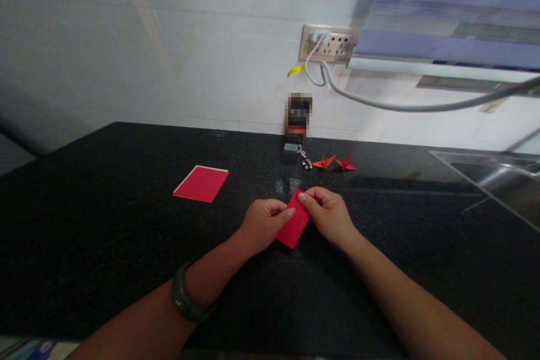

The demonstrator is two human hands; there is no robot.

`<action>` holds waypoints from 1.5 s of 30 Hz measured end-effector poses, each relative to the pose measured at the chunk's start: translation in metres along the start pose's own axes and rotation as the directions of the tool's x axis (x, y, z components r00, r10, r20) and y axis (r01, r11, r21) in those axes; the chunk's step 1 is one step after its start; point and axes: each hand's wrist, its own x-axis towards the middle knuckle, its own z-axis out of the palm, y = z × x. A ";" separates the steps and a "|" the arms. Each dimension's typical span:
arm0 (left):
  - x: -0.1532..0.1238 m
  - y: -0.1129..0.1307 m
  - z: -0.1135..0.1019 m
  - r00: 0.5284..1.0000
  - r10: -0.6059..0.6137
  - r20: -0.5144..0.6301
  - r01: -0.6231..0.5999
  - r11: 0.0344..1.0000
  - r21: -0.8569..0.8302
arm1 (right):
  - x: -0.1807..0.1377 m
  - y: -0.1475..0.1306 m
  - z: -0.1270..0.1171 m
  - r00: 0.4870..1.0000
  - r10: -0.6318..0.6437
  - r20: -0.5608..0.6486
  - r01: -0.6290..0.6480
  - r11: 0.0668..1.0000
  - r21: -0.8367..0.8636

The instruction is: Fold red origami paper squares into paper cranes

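The red paper (pixel 292 228) is positioned over the dark countertop (pixel 126 259), between the two hands and near the center of the view. It presents a narrow rectangular face. Its long axis runs obliquely, from the near left end to the far right end, so the far end points toward the wall (pixel 189 67) and slightly right. Whether its underside touches the countertop cannot be determined.

The left hand (pixel 261 226) grips the left edge at mid-length: thumb flat on the upper face, fingers curled behind. The right hand (pixel 331 215) pinches the far right part, thumb on the upper face close to the far end. Both forearms enter from the lower corners and converge on the paper; a dark bangle (pixel 188 298) encircles the left wrist. The hands cover parts of both long edges.

A red and white paper stack (pixel 202 184) lies to the left, well apart from the hands. Beyond the right hand sit an orange paper crane (pixel 324 162) and a red paper crane (pixel 346 163), side by side. A beaded strap (pixel 304 158) lies just left of the orange crane, in front of a pixelated object (pixel 298 115). A wall socket (pixel 327 44) with a white cable is mounted above. A sink (pixel 498 171) occupies the far right.
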 end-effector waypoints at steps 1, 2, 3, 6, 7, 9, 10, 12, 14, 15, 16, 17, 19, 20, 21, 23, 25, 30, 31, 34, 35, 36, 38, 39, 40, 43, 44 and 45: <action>0.000 0.000 -0.001 1.000 0.005 -0.002 -0.005 1.000 -0.001 | 0.000 0.000 0.000 1.000 0.007 0.001 -0.007 1.000 0.022; 0.000 0.000 -0.001 1.000 0.001 -0.011 -0.001 1.000 -0.020 | -0.001 -0.001 0.001 1.000 0.026 0.008 -0.027 0.998 0.064; 0.000 0.000 -0.001 1.000 -0.009 -0.025 0.008 0.999 -0.051 | -0.001 -0.001 0.001 0.998 0.056 0.025 -0.059 0.991 0.122; 0.000 0.002 -0.001 0.995 -0.045 -0.087 0.028 0.982 -0.187 | -0.004 -0.004 0.005 0.980 0.143 0.135 -0.179 0.933 0.311; 0.000 0.003 0.000 0.993 -0.057 -0.105 0.031 0.972 -0.233 | -0.005 -0.005 0.007 0.971 0.158 0.180 -0.213 0.913 0.349; -0.001 0.004 0.000 0.988 -0.076 -0.137 0.030 0.950 -0.311 | -0.006 -0.006 0.011 0.955 0.169 0.242 -0.256 0.885 0.389; -0.001 0.004 0.001 0.985 -0.084 -0.150 0.028 0.940 -0.341 | -0.007 -0.006 0.012 0.951 0.173 0.258 -0.268 0.875 0.402; 0.000 0.003 0.001 0.982 -0.088 -0.166 0.019 0.925 -0.379 | -0.007 -0.006 0.014 0.947 0.182 0.263 -0.282 0.863 0.419; 0.000 0.003 0.001 0.980 -0.093 -0.176 0.014 0.915 -0.403 | -0.007 -0.005 0.014 0.948 0.196 0.250 -0.288 0.864 0.413; 0.000 0.002 0.001 0.978 -0.099 -0.185 0.015 0.911 -0.413 | -0.006 -0.005 0.014 0.949 0.207 0.238 -0.291 0.866 0.408; 0.000 0.002 0.001 0.975 -0.106 -0.194 0.015 0.906 -0.423 | -0.006 -0.005 0.013 0.950 0.218 0.225 -0.294 0.866 0.403; 0.001 0.002 0.001 0.973 -0.114 -0.202 0.015 0.901 -0.433 | -0.005 -0.004 0.012 0.950 0.228 0.212 -0.298 0.866 0.402; 0.001 0.002 0.001 0.968 -0.131 -0.215 0.019 0.890 -0.456 | -0.004 -0.005 0.010 0.950 0.244 0.194 -0.305 0.861 0.407; 0.002 0.002 0.001 0.966 -0.139 -0.217 0.022 0.882 -0.470 | -0.004 -0.005 0.010 0.950 0.249 0.186 -0.306 0.859 0.411; 0.002 0.002 0.001 0.966 -0.149 -0.211 0.028 0.873 -0.487 | -0.004 -0.005 0.010 0.951 0.255 0.177 -0.307 0.855 0.418; 0.002 0.002 0.001 0.967 -0.164 -0.195 0.039 0.852 -0.522 | -0.005 -0.005 0.011 0.951 0.268 0.156 -0.310 0.840 0.445; 0.002 0.002 0.001 0.971 -0.169 -0.169 0.052 0.838 -0.543 | -0.005 -0.005 0.013 0.950 0.280 0.138 -0.312 0.814 0.490; 0.001 0.001 0.002 0.974 -0.185 -0.130 0.116 0.903 -0.413 | -0.005 0.003 0.014 0.966 0.252 0.053 -0.245 0.838 0.488; 0.001 0.000 0.002 0.976 -0.176 -0.126 0.120 0.925 -0.360 | -0.004 0.005 0.012 0.978 0.210 0.019 -0.199 0.888 0.415; 0.003 -0.002 0.001 0.974 -0.068 -0.217 0.031 0.986 -0.166 | -0.002 0.007 0.002 0.996 -0.077 -0.040 0.075 0.996 -0.041; 0.003 -0.002 0.000 0.959 0.011 -0.283 -0.033 0.997 -0.072 | -0.002 0.006 -0.002 0.979 -0.200 -0.029 0.189 0.958 -0.217; 0.003 -0.003 -0.002 0.934 0.112 -0.339 -0.105 0.994 0.039 | -0.002 0.004 -0.005 0.951 -0.309 0.018 0.294 0.884 -0.364; 0.003 -0.002 -0.004 0.866 0.354 -0.353 -0.247 0.917 0.314 | -0.003 -0.001 -0.010 0.892 -0.425 0.157 0.439 0.729 -0.525; 0.002 -0.001 -0.006 0.843 0.457 -0.284 -0.316 0.847 0.427 | -0.003 -0.004 -0.011 0.868 -0.440 0.231 0.489 0.672 -0.557; 0.002 0.001 -0.006 0.823 0.532 -0.201 -0.377 0.775 0.507 | -0.004 -0.007 -0.011 0.847 -0.444 0.291 0.526 0.627 -0.575; -0.001 0.003 -0.007 0.798 0.602 -0.010 -0.474 0.639 0.605 | -0.007 -0.013 -0.010 0.815 -0.431 0.388 0.578 0.549 -0.603; -0.001 0.003 -0.008 0.798 0.602 0.011 -0.477 0.621 0.622 | -0.007 -0.013 -0.009 0.811 -0.428 0.398 0.583 0.537 -0.610; -0.002 0.003 -0.008 0.800 0.600 0.017 -0.470 0.609 0.638 | -0.008 -0.014 -0.009 0.811 -0.425 0.403 0.584 0.530 -0.615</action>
